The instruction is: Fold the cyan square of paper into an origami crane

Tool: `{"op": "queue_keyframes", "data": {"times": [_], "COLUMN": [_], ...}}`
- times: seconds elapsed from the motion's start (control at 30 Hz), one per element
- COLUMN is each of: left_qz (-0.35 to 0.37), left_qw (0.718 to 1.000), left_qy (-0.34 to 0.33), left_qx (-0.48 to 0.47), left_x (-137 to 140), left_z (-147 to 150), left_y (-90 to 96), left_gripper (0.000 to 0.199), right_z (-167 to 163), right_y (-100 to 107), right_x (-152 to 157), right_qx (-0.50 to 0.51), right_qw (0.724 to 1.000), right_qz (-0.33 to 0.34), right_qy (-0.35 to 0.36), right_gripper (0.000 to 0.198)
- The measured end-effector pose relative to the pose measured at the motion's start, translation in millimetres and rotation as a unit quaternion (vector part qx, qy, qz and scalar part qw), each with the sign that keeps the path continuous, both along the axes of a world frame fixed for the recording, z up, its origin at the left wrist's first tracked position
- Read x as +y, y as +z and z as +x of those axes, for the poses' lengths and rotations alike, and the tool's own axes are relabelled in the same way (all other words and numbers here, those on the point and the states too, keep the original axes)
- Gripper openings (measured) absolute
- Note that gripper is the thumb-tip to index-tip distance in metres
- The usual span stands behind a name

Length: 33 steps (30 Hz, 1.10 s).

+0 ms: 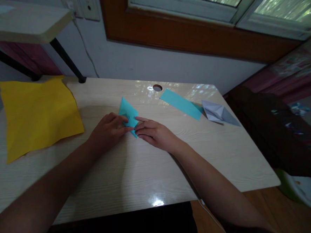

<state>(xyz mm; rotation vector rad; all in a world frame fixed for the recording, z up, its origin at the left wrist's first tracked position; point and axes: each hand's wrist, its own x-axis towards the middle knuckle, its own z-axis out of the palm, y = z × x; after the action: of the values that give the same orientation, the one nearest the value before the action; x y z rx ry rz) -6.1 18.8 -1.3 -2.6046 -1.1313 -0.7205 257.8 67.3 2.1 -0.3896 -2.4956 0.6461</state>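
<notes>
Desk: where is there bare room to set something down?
The desk has bare room between the right forearm and the right edge, nearer than the gray folded paper, with a smaller patch between the yellow sheet and folded blue paper. Crowded: around the left hand and right hand, and by the blue strip.

A pale table [153, 162] stands against a white wall [152, 62], under a window [180, 6].
The window has a wide brown frame [166, 33], and blurred greenery [286, 8] is seen outside. Light makes bright spots [157, 202] on the table. At right is a pink curtain [280, 89]; below, a brown floor [266, 208].
</notes>
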Motion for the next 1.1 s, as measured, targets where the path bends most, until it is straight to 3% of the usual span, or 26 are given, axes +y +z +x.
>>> {"op": "queue_keyframes", "data": {"times": [0.2, 0.5, 0.63, 0.9, 1.1], "left_qz": [-0.079, -0.145, -0.17, -0.168, -0.15], "left_qw": [0.996, 0.978, 0.973, 0.974, 0.98], "left_qy": [-0.027, -0.117, -0.134, -0.13, -0.108], "left_qx": [-0.031, -0.094, -0.079, -0.074, -0.07], "left_x": [1.5, -0.7, -1.1, -1.3, -1.4], "left_z": [2.4, 6.9, 6.1, 8.4, 9.6], "left_y": [-5.4, -6.4, -6.0, -8.8, -8.3], "left_gripper": [0.031, 0.029, 0.027, 0.026, 0.026], "right_z": [0.7, -0.1, 3.2, 5.2, 1.4], "right_y": [-0.6, 5.9, 5.5, 0.9, -1.8], "right_x": [0.1, -8.1, -6.2, 2.1, 4.5], "right_qx": [-0.037, -0.001, 0.019, -0.014, -0.039], "right_qw": [0.999, 0.999, 0.999, 0.993, 0.989], "right_qz": [0.033, -0.041, -0.033, 0.008, 0.042], "right_qy": [-0.018, 0.012, -0.023, -0.115, -0.138], "right_gripper": [0.018, 0.018, 0.017, 0.038, 0.029]}}
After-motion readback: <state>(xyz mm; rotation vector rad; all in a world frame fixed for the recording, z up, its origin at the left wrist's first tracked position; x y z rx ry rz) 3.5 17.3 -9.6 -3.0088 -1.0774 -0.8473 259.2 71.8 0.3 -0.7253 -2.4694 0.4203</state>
